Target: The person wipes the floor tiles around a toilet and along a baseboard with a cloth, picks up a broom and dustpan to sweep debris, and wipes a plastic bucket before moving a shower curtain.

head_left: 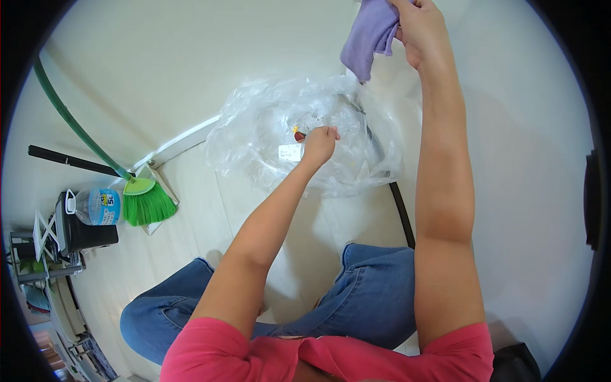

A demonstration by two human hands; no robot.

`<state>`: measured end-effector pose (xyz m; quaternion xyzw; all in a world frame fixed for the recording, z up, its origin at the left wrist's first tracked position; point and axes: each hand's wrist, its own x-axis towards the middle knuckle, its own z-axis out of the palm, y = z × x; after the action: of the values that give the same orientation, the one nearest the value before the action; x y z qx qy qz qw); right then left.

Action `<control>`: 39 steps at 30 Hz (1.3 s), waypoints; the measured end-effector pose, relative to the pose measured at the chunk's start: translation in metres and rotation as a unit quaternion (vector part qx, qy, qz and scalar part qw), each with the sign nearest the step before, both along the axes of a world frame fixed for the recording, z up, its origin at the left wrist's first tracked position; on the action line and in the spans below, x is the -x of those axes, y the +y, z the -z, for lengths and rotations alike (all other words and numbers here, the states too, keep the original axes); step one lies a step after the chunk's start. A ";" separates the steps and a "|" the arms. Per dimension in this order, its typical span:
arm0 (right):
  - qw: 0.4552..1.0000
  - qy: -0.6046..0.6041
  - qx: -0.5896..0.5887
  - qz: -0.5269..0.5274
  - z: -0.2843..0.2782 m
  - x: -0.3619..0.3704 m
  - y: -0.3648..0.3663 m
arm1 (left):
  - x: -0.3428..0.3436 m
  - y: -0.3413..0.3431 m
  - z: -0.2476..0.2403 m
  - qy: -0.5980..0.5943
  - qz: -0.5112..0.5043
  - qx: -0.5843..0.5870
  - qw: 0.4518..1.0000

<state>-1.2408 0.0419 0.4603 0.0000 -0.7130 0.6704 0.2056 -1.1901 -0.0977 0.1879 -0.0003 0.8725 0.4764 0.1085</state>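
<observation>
In my right hand is a purple cloth, pinched at its edge and hanging up high by the wall. My left hand is closed like a fist over a large clear plastic bag on the floor; what its fingers hold is hidden. Close beside that hand a small red-brown piece shows, with a bit of yellow just above it. A white label lies on the bag to the left of my wrist.
A green broom leans at the left beside a dustpan, with a large water bottle and a black bin nearby. A dark pole lies right of the bag. Walls stand ahead and at the right. My jeans-clad legs are folded on the floor.
</observation>
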 end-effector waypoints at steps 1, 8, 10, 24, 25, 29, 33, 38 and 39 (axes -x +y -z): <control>0.999 0.015 0.044 -0.016 0.003 0.000 0.003 | 0.004 0.004 -0.014 -0.120 0.056 0.028 0.991; 0.998 0.000 0.019 -0.059 0.001 -0.009 -0.008 | 0.000 0.034 -0.081 -0.071 0.068 -0.156 0.983; 0.997 -0.030 0.062 -0.041 0.004 -0.001 -0.011 | -0.002 0.039 -0.102 -0.112 0.155 -0.490 0.851; 0.972 -0.082 0.170 -0.142 0.026 0.016 -0.017 | 0.028 0.036 -0.136 0.097 -0.012 -0.428 0.898; 0.971 -0.079 0.163 -0.156 0.027 0.017 -0.016 | 0.026 0.030 -0.125 0.153 -0.013 -0.252 0.956; 0.973 -0.023 0.163 -0.161 0.023 0.016 -0.016 | 0.012 0.010 -0.073 0.171 0.035 -0.078 0.982; 0.969 0.003 0.166 -0.185 0.020 0.016 -0.006 | 0.008 0.007 -0.058 0.040 0.028 0.018 0.999; 0.938 0.032 0.253 -0.234 0.024 0.037 0.030 | 0.001 -0.005 -0.020 0.343 -0.003 0.227 0.912; 0.869 0.063 0.328 -0.366 0.037 0.047 0.050 | 0.005 0.001 -0.028 0.269 0.017 0.209 0.940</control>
<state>-1.2879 0.0923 0.4234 0.2354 -0.3867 0.8914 -0.0214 -1.1950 -0.0967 0.2163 0.1198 0.9490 0.2637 -0.1244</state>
